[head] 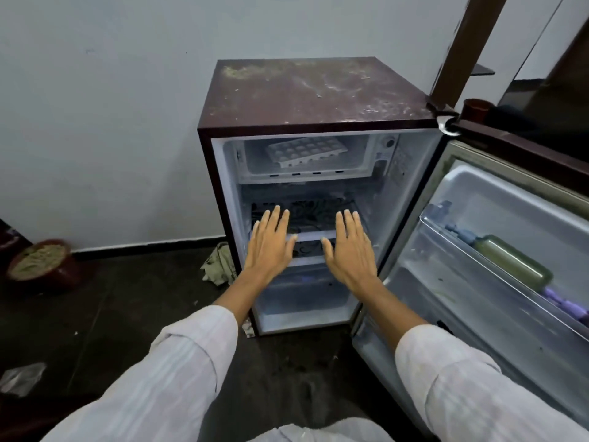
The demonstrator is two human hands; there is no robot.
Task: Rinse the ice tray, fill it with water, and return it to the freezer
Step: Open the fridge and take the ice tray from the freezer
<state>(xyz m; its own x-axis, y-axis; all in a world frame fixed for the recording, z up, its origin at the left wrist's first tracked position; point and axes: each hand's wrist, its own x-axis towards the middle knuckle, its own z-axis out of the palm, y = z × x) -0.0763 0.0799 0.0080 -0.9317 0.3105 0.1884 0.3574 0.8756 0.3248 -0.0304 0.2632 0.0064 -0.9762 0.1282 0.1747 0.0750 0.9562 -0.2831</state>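
1. A small maroon refrigerator stands against a white wall, its door swung wide to the right.
2. The white ice tray lies tilted inside the freezer compartment at the top.
3. The left hand and right hand hang flat, palms down, fingers loosely spread, gripping nothing, in front of the middle shelf.
4. A green bottle lies in the door bin.
5. A clay pot sits on the dark floor at left.
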